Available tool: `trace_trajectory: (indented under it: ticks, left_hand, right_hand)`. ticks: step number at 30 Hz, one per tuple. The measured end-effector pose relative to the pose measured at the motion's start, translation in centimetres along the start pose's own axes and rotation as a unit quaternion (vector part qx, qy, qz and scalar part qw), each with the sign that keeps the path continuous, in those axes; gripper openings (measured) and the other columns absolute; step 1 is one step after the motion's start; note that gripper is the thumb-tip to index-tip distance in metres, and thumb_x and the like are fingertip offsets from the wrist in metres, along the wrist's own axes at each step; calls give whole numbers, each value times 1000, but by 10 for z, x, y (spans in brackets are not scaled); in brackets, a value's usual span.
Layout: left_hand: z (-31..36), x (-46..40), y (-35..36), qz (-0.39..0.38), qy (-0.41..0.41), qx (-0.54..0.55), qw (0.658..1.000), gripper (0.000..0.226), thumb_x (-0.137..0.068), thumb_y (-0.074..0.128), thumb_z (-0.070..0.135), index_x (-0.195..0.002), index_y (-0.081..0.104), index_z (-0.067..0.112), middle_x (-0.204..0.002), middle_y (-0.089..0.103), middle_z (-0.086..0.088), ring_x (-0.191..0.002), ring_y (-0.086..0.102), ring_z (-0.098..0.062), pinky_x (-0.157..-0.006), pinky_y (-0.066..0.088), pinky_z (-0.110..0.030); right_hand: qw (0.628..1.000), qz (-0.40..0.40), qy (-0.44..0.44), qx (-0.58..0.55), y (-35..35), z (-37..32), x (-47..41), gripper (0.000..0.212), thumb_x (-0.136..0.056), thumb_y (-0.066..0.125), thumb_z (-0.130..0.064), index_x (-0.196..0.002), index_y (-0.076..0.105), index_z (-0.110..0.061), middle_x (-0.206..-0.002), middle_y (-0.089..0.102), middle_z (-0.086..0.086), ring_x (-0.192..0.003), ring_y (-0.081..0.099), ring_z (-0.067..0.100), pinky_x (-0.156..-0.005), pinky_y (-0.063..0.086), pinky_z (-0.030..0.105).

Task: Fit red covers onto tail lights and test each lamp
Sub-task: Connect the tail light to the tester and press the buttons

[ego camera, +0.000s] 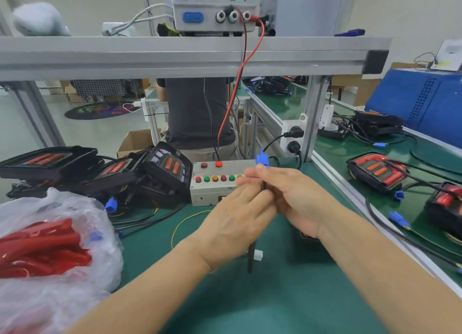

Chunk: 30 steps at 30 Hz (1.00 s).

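Tail lights (105, 173) sit stacked at the left rear of the green bench (287, 296), black housings with orange-red lenses up, cables tangled under them, one blue plug (111, 204) at the pile's front. More lights (377, 174) lie on the right-hand bench past the rail (350, 196), with loose blue plugs (398, 217) beside them. Red covers (42, 251) are in a clear bag (62, 233) at left front, just beside the pile. Both hands are raised together over mid-bench, touching, in front of the test box (212, 183). Right hand (297, 198) pinches a black cable (250, 258) just below its blue connector (261, 158), which sticks up above the fingertips. Left hand (237, 223) has fingers curled by the same cable lower down; whether it really grips it, cannot tell, the fingers hide the contact. Cable hangs down from the hands toward the bench, past a small white block (258, 255). Test box is grey, with a row of red, green and yellow buttons and two red ones above; red and black leads (240, 83) run up from it to the power supply (215, 8) on the shelf (175, 53), green lamp lit there. A thin yellow wire (185, 221) loops on the bench left of the hands. A person in a dark shirt (195, 113) stands behind the bench. Power sockets (293, 138) with black plugs sit on the rail post.
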State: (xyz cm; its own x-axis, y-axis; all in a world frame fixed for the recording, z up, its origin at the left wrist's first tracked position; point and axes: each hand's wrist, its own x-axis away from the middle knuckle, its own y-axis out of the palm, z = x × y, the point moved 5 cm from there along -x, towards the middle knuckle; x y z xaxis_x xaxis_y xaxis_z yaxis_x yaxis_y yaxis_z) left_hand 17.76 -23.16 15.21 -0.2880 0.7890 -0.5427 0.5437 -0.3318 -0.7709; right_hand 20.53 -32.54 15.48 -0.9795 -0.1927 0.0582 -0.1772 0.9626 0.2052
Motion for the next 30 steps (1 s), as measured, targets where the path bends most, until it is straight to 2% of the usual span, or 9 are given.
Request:
trace_trajectory:
  ticks: [4,7,10,13,18,22,26,28,30]
  left_hand:
    - [-3,0,-3,23,-6,88,996,33,-83,43,-4,-109,63,2,-119,58,-15,-100,58,-32,-85,49,-40]
    - [-28,20,2,96,-191,203,956,43,-79,40,-8,-117,55,5,-123,51,-10,-104,51,-24,-92,43,-33]
    - [-37,44,42,-129,-325,252,902,37,-88,50,5,-123,55,16,-121,57,0,-113,49,-18,-98,38,-32]
    - [-20,54,68,-288,-306,260,869,32,-88,55,26,-121,56,26,-112,60,8,-108,51,-16,-90,42,-28]
    - [-27,58,68,-239,-367,258,861,30,-92,50,13,-121,49,22,-103,65,5,-100,56,-23,-85,45,-34]
    - [-58,65,53,-182,-394,225,872,31,-92,51,6,-112,67,24,-108,66,4,-104,57,-21,-87,43,-28]
    - [-72,71,52,-240,-347,280,862,27,-90,57,7,-104,73,24,-97,68,11,-90,61,-6,-81,43,-15]
    - [-78,74,51,-188,-382,374,824,19,-86,65,10,-90,77,24,-81,69,10,-72,57,-1,-69,41,-11]
    - [-87,76,50,-64,-460,486,740,18,-84,68,7,-79,77,22,-70,69,7,-63,54,1,-62,40,-11]
  right_hand:
    - [996,58,-37,-52,-9,-3,-1,20,-101,46,-21,-104,62,-8,-79,76,3,-70,71,11,-61,57,21]
    - [982,116,-81,-124,-29,-9,-1,17,-103,42,-19,-107,57,-12,-51,54,-6,-45,54,8,-44,48,19]
    - [977,138,-86,-138,-42,-7,-1,20,-105,37,-20,-109,56,-16,-52,31,-9,-39,26,3,-34,24,13]
    - [977,144,-115,-105,-43,-4,-1,17,-103,34,-18,-93,48,-17,-58,31,-6,-42,22,3,-35,19,13]
    - [951,176,-250,36,-45,-11,7,16,-105,37,-17,-96,51,-22,-64,37,-9,-50,26,3,-43,25,13]
    - [921,183,-326,107,-42,-15,12,12,-102,43,-25,-105,55,-28,-67,40,-13,-54,30,2,-49,29,13]
    - [891,234,-368,128,-51,-30,16,13,-97,45,-31,-105,55,-31,-71,43,-11,-59,34,2,-57,31,15]
    - [884,231,-355,197,-49,-29,16,13,-99,48,-27,-102,58,-34,-72,47,-8,-62,39,3,-59,34,16]
    - [890,195,-310,272,-39,-16,9,21,-99,53,-18,-96,61,-37,-73,54,-8,-66,45,1,-63,37,13]
